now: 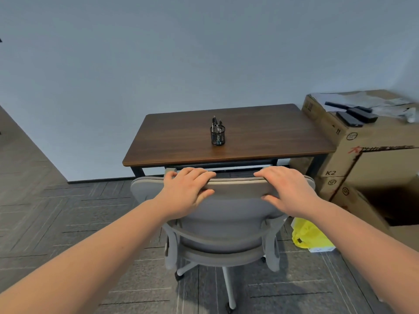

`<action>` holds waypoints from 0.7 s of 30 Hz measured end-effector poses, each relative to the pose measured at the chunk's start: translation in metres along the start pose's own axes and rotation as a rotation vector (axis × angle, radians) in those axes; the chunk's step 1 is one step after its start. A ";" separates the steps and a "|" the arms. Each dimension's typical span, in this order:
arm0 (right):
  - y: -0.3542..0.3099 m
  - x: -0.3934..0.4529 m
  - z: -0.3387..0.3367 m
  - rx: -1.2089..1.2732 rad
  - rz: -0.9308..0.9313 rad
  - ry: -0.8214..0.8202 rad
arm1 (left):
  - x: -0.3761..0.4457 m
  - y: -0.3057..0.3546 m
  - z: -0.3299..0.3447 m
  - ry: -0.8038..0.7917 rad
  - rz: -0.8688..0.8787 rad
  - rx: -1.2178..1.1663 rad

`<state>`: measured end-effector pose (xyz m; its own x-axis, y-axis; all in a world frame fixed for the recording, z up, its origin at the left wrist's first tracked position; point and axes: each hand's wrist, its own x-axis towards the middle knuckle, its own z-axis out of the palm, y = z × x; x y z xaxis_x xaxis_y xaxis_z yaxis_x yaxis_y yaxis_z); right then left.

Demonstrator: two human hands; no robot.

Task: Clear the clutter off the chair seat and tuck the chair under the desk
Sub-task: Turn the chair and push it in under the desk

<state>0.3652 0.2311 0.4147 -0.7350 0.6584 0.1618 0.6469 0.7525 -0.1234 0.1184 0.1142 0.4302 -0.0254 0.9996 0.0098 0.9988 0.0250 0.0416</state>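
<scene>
Chair [223,214] square to desk [181,141], backrest nearest. Left hand [187,192], right hand [286,192] clamped over top edge, spaced apart: probably for straight push. Seat hidden.

The chair [223,214] is pale grey with a white base. The desk [249,137] has a dark brown wood-grain top and black legs. The far pen holder [218,135] is black mesh. The carpet [74,211] shows dark grey herringbone. The right-hand boxes [362,155] are tan cardboard; the near bag [308,234] is yellow.
</scene>
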 end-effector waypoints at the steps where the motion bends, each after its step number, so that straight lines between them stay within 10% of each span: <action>1: 0.005 0.002 0.000 0.007 0.003 0.006 | 0.007 0.001 0.000 0.000 0.004 0.000; 21: 0.047 0.031 -0.010 -0.019 0.121 -0.046 | 0.061 0.013 0.004 0.091 0.090 -0.001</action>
<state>0.3749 0.2868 0.4236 -0.6597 0.7447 0.1012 0.7348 0.6674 -0.1210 0.1298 0.1751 0.4273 0.0607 0.9927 0.1040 0.9972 -0.0649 0.0373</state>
